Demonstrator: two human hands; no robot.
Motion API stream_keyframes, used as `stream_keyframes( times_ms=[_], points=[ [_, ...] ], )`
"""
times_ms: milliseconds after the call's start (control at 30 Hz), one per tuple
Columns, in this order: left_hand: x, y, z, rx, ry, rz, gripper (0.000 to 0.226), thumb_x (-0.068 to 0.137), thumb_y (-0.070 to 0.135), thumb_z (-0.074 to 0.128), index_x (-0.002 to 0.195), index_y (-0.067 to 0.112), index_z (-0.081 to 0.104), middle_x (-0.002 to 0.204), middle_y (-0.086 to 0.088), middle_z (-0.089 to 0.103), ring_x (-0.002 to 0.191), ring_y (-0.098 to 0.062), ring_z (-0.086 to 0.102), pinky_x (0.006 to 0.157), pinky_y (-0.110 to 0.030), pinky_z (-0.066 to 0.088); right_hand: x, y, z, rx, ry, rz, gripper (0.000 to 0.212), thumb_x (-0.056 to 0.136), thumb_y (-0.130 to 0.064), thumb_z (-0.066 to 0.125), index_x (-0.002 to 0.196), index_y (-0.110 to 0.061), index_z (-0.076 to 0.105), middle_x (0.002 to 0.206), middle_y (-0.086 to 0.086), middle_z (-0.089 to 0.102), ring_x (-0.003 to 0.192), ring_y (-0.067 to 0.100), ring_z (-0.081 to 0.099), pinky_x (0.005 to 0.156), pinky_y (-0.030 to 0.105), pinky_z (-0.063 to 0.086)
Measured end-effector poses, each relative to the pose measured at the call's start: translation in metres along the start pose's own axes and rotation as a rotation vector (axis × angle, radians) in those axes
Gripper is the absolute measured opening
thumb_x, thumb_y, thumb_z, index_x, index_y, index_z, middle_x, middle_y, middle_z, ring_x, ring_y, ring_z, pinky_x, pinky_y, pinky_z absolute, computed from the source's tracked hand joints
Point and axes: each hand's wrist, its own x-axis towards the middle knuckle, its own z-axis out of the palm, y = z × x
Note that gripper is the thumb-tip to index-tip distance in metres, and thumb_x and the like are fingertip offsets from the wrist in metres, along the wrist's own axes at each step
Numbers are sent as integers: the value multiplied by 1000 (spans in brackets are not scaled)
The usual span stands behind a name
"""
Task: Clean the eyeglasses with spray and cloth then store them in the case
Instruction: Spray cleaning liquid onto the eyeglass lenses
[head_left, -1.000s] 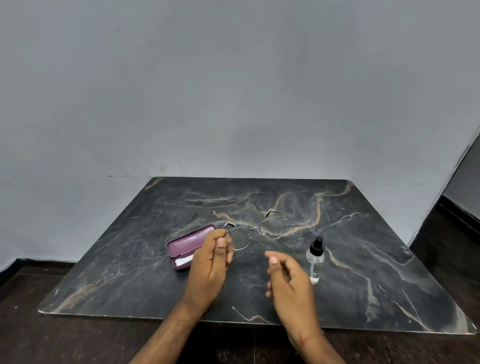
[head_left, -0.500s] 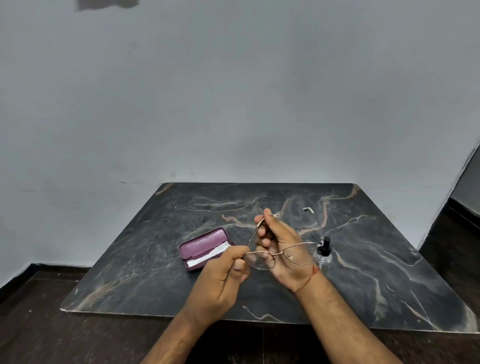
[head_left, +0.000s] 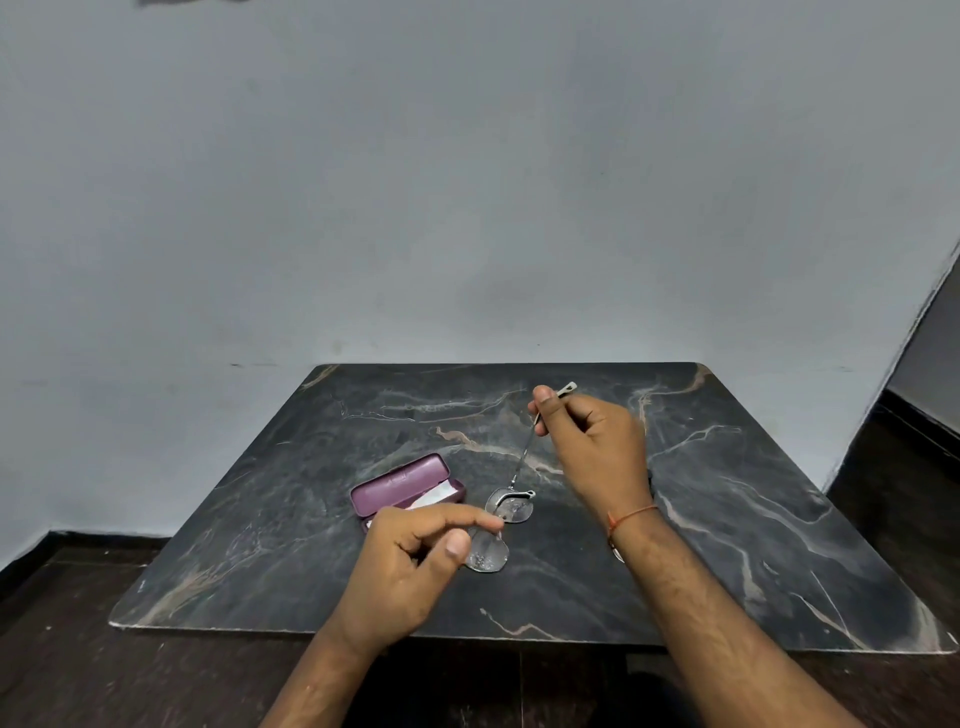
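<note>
The thin metal-framed eyeglasses (head_left: 498, 530) hang above the dark marble slab (head_left: 753, 519), lenses toward me. My right hand (head_left: 592, 447) pinches the tip of one outstretched temple arm, holding it up and away. My left hand (head_left: 415, 556) holds the near lens rim between thumb and forefinger. The purple case (head_left: 400, 480) lies open on the slab just left of the glasses, with a white cloth (head_left: 436, 498) inside. My right wrist hides the spray bottle.
The slab lies on a dark floor against a pale wall (head_left: 467, 208). A dark doorway edge (head_left: 930, 374) shows at the far right. An orange thread circles my right wrist (head_left: 631, 517).
My right hand has moved up and away, drawing one temple arm out. The glasses turned so the lenses sit one behind the other. The spray bottle went out of sight behind my right wrist.
</note>
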Motion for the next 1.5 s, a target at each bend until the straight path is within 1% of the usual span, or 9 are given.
stream_keyframes(
  times_ms=[167,333,467,633,800,967,1133,1333,1500],
  points=[
    [-2,-13,5,133,15,-53,27,95,44,74,121,41,81,50,12,43,51,-5,37,55,-24,37,3,14,-3,-259,131,-232,52,103,-53,61,70,-14,74,62,-1,69,61,15,66,60,33,50],
    [-2,-32,3,244,38,-160,29,92,45,79,121,46,80,50,11,46,54,0,43,61,-23,48,3,12,-8,-408,210,-362,53,104,-35,68,57,-24,45,52,-8,39,48,11,38,52,15,31],
    [0,-46,5,343,35,-211,14,95,38,83,107,46,84,50,12,48,53,1,47,61,-28,50,5,19,-10,-421,214,-346,50,103,-33,70,58,-15,59,52,-6,46,49,16,45,51,19,28],
    [7,-61,11,308,114,-201,6,100,37,77,103,39,81,57,10,46,57,-1,42,60,-22,41,9,34,-15,-377,181,-215,53,104,-45,66,63,-12,68,53,0,59,54,20,58,58,39,48],
    [13,-72,16,186,276,-202,28,100,65,58,107,40,71,87,-6,71,71,-17,61,71,-40,53,7,40,-24,-332,131,-2,47,100,-56,64,69,-23,78,60,-13,72,59,7,68,54,14,46],
    [22,-78,28,229,361,-188,12,110,38,56,105,35,66,96,10,73,80,-15,66,73,-18,49,9,42,-23,-323,119,27,45,100,-55,66,70,-24,78,61,-10,74,59,9,68,57,14,48],
    [24,-88,35,236,374,-213,10,107,35,56,105,35,66,94,12,71,78,-13,63,70,-24,50,10,37,-29,-337,61,-13,24,95,-46,76,104,-26,85,83,-18,76,73,-8,65,73,2,47],
    [16,-103,39,217,369,-284,13,108,34,57,106,30,68,93,15,73,78,-7,65,72,-28,53,-1,40,-62,-428,18,-174,51,93,-45,78,140,-35,64,121,-20,67,114,7,55,102,35,49],
    [13,-108,39,287,345,-279,14,107,40,55,105,32,67,97,20,74,83,-11,68,71,-27,52,-48,73,-86,-298,113,-11,74,94,-44,77,157,-42,38,149,-21,45,134,12,52,106,52,54]
  ],
)
